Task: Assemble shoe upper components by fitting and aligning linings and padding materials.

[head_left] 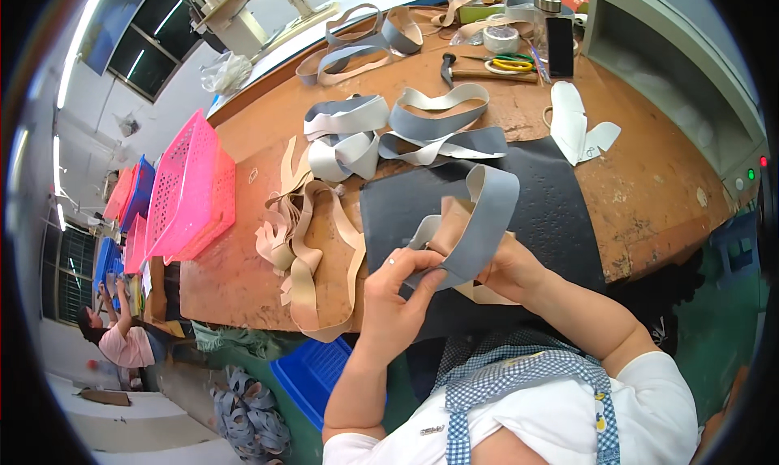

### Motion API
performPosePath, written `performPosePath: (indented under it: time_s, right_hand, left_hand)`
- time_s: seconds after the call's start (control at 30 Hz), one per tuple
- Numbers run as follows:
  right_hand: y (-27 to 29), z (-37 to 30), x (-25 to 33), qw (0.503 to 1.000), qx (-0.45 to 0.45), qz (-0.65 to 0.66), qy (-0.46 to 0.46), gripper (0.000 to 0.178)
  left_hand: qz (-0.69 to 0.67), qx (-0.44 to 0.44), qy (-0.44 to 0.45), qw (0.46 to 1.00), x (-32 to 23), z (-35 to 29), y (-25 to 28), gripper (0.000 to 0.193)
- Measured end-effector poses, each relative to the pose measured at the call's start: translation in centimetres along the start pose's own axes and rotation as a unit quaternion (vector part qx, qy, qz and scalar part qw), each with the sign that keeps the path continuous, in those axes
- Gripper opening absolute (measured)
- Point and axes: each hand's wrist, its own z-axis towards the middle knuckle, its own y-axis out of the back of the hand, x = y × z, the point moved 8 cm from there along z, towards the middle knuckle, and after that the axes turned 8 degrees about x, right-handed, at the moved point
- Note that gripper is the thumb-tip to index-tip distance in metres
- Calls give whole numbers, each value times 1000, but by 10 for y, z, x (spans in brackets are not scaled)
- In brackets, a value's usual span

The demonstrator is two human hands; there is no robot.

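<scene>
Above the black mat [560,205], a wide grey strip [493,213] curves up in a loop between my hands. My left hand [398,294] is closed, with thumb and fingers pinching the strip's lower end. On the other side, my right hand [513,272] is closed round the strip, its fingers partly hidden behind it. Beige material [451,226] shows inside the loop, and a pale tail hangs below my right hand. To the left lies a tangled pile of tan strips [304,250]. Beyond the mat are several grey-and-white looped strips [438,122].
A pink basket [191,197] stands at the table's left edge. Toward the back lie a hammer [448,69], scissors [511,62], a tape roll [501,39] and an upright phone [560,47]. White pattern pieces [570,120] lie right; a blue crate [312,376] sits below. Another person [126,343] works far left.
</scene>
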Motion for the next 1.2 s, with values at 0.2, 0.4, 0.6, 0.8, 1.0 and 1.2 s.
performPosePath:
  time_s: [0.2,0.4,0.6,0.8,1.0,1.2]
  right_hand:
    - [8,-14,-9,999,28,-11,-23,26]
    - [4,-20,-7,999,-15,-32,-32,35]
    - [5,-22,-10,999,-31,-16,-33,29]
    - [8,-21,-11,998,-45,-27,-30,26]
    - [11,-23,-11,997,-23,-48,-56,32]
    - [-4,-29,31,931,-125,-288,187,52]
  left_hand:
    - [-111,-54,24,992,26,-15,-5,21]
    - [-196,-33,92,976,44,-12,-7,39]
    - [-269,-26,116,956,48,-13,-12,27]
    - [-271,-29,110,956,50,-12,-12,26]
    - [-262,-24,123,957,56,-12,-13,21]
    - [53,-62,28,996,32,-12,0,11]
